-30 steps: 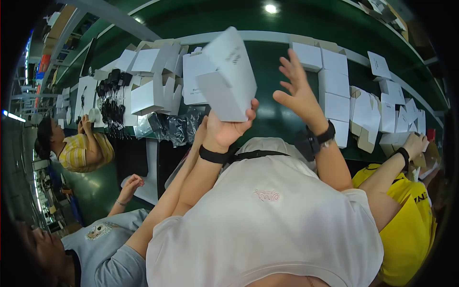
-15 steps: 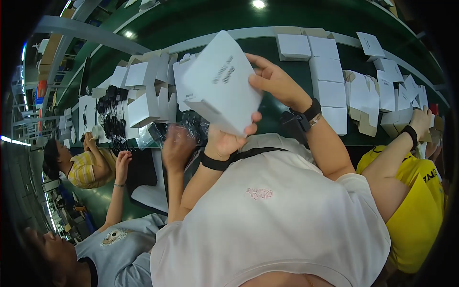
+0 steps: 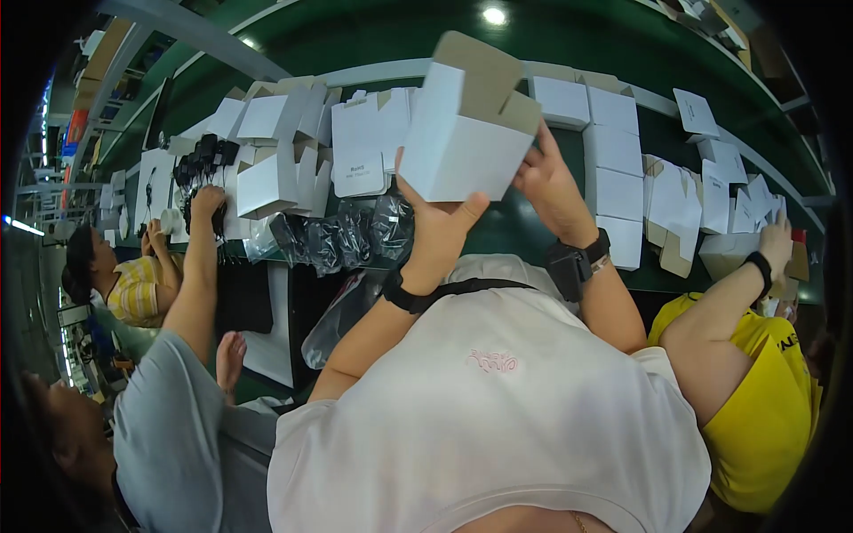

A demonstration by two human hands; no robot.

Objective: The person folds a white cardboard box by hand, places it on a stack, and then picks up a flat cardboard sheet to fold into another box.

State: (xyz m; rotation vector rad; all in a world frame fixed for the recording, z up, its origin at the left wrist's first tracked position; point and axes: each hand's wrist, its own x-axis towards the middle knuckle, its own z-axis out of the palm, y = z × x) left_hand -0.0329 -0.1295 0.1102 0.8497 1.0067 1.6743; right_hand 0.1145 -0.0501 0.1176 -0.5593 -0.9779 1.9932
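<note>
A white cardboard box (image 3: 471, 160) is held up in front of me above the bench, its brown inside showing and a flap standing up at the far side. My left hand (image 3: 437, 233) is closed around its lower left part, thumb across the near face. On the box's right side, my right hand (image 3: 558, 188) grips with bent fingers, some of them hidden by the box. Left of the box lie flat white cartons (image 3: 357, 147) in a pile. Below that pile, several clear bags with black items (image 3: 351, 238) line the bench's near edge.
Closed white boxes (image 3: 613, 151) form a column to the right, with folded cartons (image 3: 673, 200) beyond. Open white boxes (image 3: 267, 186) stand at left, beside a bundle of black cables (image 3: 206, 164) that a co-worker's hand (image 3: 210, 199) reaches into. Another person in yellow sits close on my right.
The box has been turned from its printed face to its open, brown-lined side. My right hand has moved lower along it. The left co-worker's arm has moved from the bags to the black cables.
</note>
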